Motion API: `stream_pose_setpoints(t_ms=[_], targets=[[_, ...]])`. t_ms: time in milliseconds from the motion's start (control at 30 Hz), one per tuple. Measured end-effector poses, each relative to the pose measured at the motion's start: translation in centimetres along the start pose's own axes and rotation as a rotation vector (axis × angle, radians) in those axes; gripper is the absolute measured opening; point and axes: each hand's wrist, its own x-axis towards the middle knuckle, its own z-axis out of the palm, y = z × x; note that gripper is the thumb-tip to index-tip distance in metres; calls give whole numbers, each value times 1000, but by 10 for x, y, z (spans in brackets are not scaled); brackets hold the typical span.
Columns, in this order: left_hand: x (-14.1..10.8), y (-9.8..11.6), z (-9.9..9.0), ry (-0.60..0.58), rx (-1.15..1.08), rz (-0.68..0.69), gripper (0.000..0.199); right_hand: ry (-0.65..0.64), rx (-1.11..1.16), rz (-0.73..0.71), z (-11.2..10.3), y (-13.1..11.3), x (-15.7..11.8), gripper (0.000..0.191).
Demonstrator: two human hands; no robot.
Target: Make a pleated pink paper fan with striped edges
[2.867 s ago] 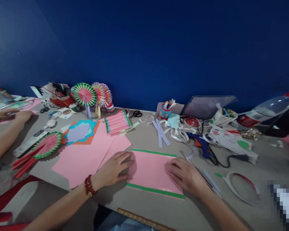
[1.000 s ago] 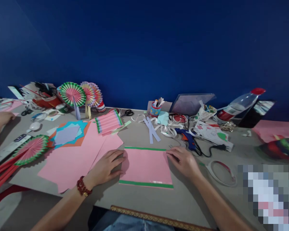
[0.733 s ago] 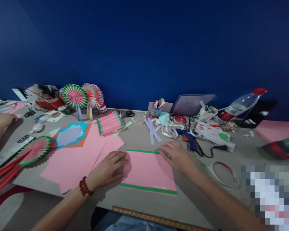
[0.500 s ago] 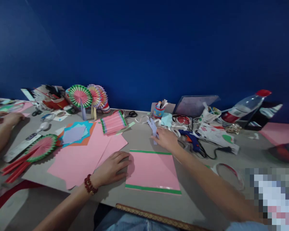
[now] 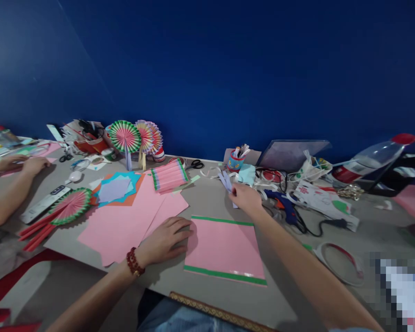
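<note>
A pink paper sheet (image 5: 224, 246) with green strips along its top and bottom edges lies flat before me. My left hand (image 5: 166, 242) rests palm down with loosely spread fingers, fingertips at the sheet's left edge. Beyond the sheet, my right hand (image 5: 246, 198) has its fingers curled together on a few narrow purple paper strips (image 5: 224, 179). The fingertips partly cover the strips' lower ends. A pleated pink paper piece (image 5: 169, 175) and more pink sheets (image 5: 121, 230) lie to the left.
A blue glue gun (image 5: 285, 207) with its cord lies right of my right hand, near a tape ring (image 5: 342, 263) and a tilted bottle (image 5: 373, 159). Round paper fans (image 5: 125, 137), scissors (image 5: 196, 164) and a cup (image 5: 235, 160) stand or lie behind. A co-worker's hands (image 5: 31, 167) are at far left.
My view has turned slightly left, so everything sits further right. My right hand's fingers have drawn in and closed around the purple strips. My left hand stays by the sheet.
</note>
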Motion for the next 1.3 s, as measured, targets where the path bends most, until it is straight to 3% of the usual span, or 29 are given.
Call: stream_pose_setpoints(t_ms=[333, 467, 533, 633, 767, 1000, 1167, 1300], targets=[[0, -3, 2, 18, -19, 3, 38, 89, 531, -15, -10, 17, 17, 10], [0, -2, -4, 135, -80, 6, 35, 92, 739, -105, -20, 2, -4, 16], [3, 6, -12, 233, -119, -10, 39, -40, 911, -244, -29, -11, -28, 14], [17, 26, -26, 331, -175, -34, 45, -247, 912, -474, -41, -35, -67, 12], [48, 55, -36, 276, -147, -49, 40, -269, 814, -686, -44, -55, -102, 21], [72, 64, -34, 252, -102, -111, 13, -176, 778, -582, -42, -34, -119, 28], [70, 64, -35, 253, 34, -78, 18, -148, 765, -565, -38, -22, -125, 23], [64, 65, -38, 398, 200, -67, 32, -160, 730, -603, -36, -19, -129, 21]])
